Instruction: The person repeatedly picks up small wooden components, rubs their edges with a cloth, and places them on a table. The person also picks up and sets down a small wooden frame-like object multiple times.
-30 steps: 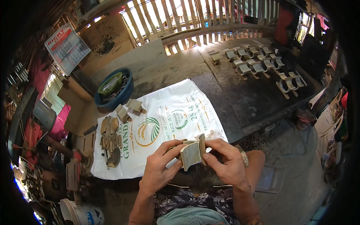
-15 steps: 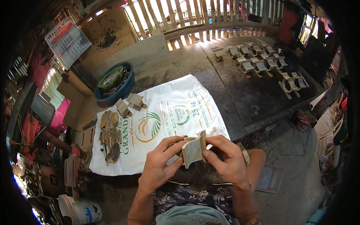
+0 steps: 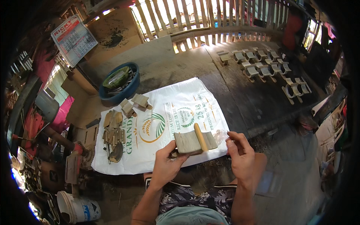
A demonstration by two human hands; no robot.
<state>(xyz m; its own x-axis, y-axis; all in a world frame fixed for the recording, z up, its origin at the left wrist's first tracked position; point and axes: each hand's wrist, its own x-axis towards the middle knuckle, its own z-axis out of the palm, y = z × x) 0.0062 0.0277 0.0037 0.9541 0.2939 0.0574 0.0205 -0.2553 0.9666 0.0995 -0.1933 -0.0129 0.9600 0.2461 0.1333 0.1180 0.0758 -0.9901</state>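
Observation:
My left hand (image 3: 167,163) grips a bamboo piece (image 3: 188,142) by its left side, over the near edge of a white woven sack (image 3: 170,112). The bamboo piece has two curved, trough-like halves with a thin upright strip of lighter wood between them. To its right, my right hand (image 3: 241,152) is apart from it, fingers half curled, with thumb and index tips slightly separated and nothing visible in them. A crumpled clear plastic bag (image 3: 219,137) lies on the sack beside those fingertips.
Loose bamboo scraps (image 3: 114,137) and two small bamboo blocks (image 3: 140,100) rest on the sack's left part. Behind them stands a blue basin (image 3: 135,80) holding a green basket (image 3: 115,77) and tools. Several curved bamboo pieces (image 3: 264,70) line the dark table (image 3: 247,108). A white bucket (image 3: 80,208) stands lower left.
My right hand has let go of the bamboo piece and moved right, toward the plastic bag. The piece, in my left hand, has turned so its hollow faces show. The view has shifted slightly.

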